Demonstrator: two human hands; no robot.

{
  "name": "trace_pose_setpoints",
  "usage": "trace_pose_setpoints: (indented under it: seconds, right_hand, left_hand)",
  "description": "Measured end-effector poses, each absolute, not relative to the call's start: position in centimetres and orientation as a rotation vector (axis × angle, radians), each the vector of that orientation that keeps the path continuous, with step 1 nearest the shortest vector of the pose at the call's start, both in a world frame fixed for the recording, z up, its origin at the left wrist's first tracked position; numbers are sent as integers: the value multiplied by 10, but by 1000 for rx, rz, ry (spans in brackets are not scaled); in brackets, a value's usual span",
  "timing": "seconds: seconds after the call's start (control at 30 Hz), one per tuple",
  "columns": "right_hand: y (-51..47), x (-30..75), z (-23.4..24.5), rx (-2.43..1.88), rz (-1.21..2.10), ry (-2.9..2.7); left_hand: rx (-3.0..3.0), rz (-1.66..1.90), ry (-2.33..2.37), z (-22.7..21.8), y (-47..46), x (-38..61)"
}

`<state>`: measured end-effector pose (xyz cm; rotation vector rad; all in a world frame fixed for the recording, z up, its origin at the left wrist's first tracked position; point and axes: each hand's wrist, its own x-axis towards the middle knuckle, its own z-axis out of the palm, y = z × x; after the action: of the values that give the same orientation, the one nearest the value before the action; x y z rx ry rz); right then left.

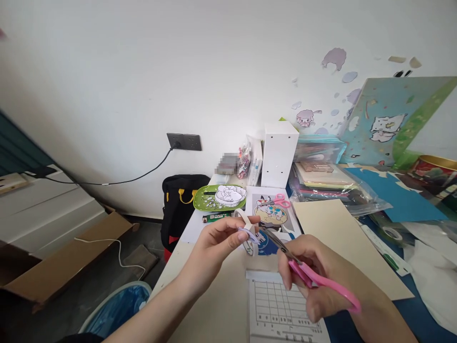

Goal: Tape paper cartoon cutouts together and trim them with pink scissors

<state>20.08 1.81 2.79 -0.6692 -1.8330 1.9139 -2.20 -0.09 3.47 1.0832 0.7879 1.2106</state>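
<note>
Pinched between the thumb and fingers of my left hand (pixel 223 240) is a small paper cutout (pixel 252 234), pale with purple lines, and a curled white strip (pixel 244 218) hangs off it. My right hand (pixel 314 267) is closed around the handles of pink-handled scissors (pixel 303 274). The narrow metal blades point left, their tips close to the paper; whether they touch it I cannot tell. Below the hands lies a printed picture (pixel 271 214) of cartoon animals, with a second pair of pink scissors (pixel 280 201) resting on it. A white sheet with a printed grid (pixel 278 305) is nearest me.
A green tray (pixel 200 202) holds a white paper cutout. Behind stand a white box (pixel 280 155) and bagged items. To the right are a cream sheet (pixel 321 219), blue paper (pixel 410 202) and a tape roll (pixel 392 233). A lined bin (pixel 117 305) is on the floor at left.
</note>
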Motion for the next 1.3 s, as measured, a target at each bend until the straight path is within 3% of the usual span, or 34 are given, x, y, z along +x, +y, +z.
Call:
trace_pose_setpoints:
  seconds: [1.3]
  right_hand:
    - [8, 175, 54, -856, 1977, -1880]
  left_hand:
    - [1150, 1245, 858, 39, -10, -16]
